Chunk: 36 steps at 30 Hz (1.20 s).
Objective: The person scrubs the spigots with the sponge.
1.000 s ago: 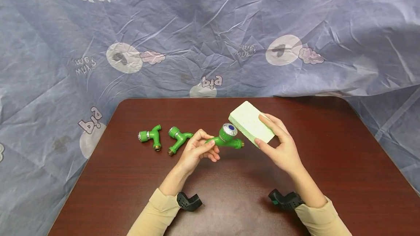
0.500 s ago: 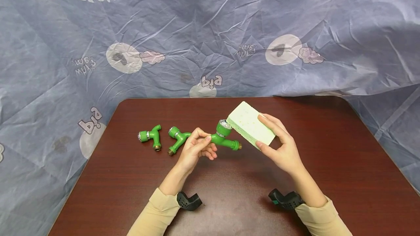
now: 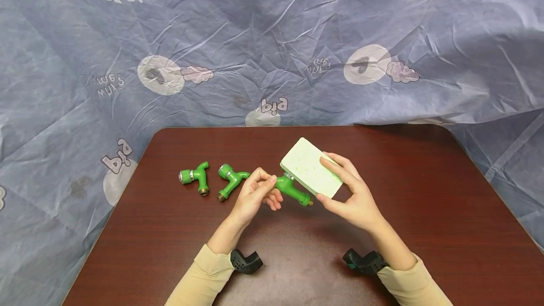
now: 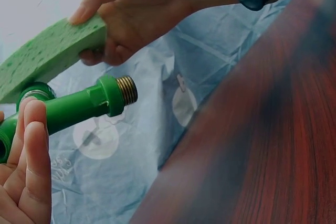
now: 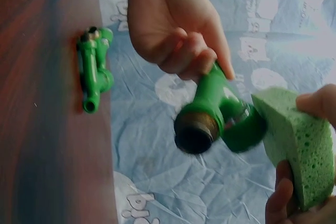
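Above the table, my left hand (image 3: 255,195) pinches a green faucet (image 3: 292,190) by its spout end. Its threaded brass inlet (image 4: 127,91) points away from that hand. My right hand (image 3: 354,192) grips a pale green sponge (image 3: 312,166) between thumb and fingers. The sponge lies against the faucet's round knob (image 5: 245,130), hiding most of it in the head view. Two more green faucets lie on the table left of my hands: one with its knob to the left (image 3: 196,177), the other nearer the left hand (image 3: 231,181), its spout end partly behind that hand.
The dark red-brown wooden table (image 3: 403,169) reaches back to a hanging blue-grey printed cloth (image 3: 272,51). Black camera mounts sit on both wrists, one on the left (image 3: 246,262) and one on the right (image 3: 364,262).
The right hand has moved left and slightly down with the sponge, which now covers the faucet's knob. The held faucet has turned, its knob tipping away and its inlet lower. The lying faucets stay put.
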Available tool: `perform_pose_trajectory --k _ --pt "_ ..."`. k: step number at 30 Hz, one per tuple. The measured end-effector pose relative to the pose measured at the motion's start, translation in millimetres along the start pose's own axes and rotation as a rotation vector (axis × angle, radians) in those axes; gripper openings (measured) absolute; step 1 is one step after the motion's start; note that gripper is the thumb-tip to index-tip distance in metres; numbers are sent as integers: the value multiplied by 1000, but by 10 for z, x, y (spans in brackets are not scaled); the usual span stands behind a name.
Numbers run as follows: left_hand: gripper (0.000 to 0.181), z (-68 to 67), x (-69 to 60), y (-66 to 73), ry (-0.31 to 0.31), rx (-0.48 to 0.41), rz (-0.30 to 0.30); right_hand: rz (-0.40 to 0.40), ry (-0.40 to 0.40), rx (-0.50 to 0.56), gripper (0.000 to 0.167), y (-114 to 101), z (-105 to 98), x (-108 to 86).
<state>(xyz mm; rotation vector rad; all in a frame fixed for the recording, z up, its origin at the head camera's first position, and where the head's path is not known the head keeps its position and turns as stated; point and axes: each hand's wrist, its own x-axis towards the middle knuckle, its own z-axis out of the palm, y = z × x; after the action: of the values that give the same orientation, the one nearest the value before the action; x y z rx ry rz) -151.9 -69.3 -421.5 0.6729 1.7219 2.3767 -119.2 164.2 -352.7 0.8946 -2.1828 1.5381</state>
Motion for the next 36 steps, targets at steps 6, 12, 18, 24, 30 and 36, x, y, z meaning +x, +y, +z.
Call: perform_pose_trajectory --k 6,12,18,24,30,36 --pt "14 23 -1 0 8 10 -4 -10 38 -118 67 -25 82 0" --pt "20 5 2 21 55 9 -13 -31 149 -183 65 -39 43 26" --pt "16 -10 -2 51 108 -19 3 75 185 -229 61 -22 -23 16" --pt "13 -6 3 46 129 -24 14 179 132 -234 66 211 -23 -49" --pt "11 -16 6 32 138 -15 33 194 125 -256 66 338 -30 -87" --pt "10 -12 5 32 127 -15 61 209 79 -287 64 354 8 -95"
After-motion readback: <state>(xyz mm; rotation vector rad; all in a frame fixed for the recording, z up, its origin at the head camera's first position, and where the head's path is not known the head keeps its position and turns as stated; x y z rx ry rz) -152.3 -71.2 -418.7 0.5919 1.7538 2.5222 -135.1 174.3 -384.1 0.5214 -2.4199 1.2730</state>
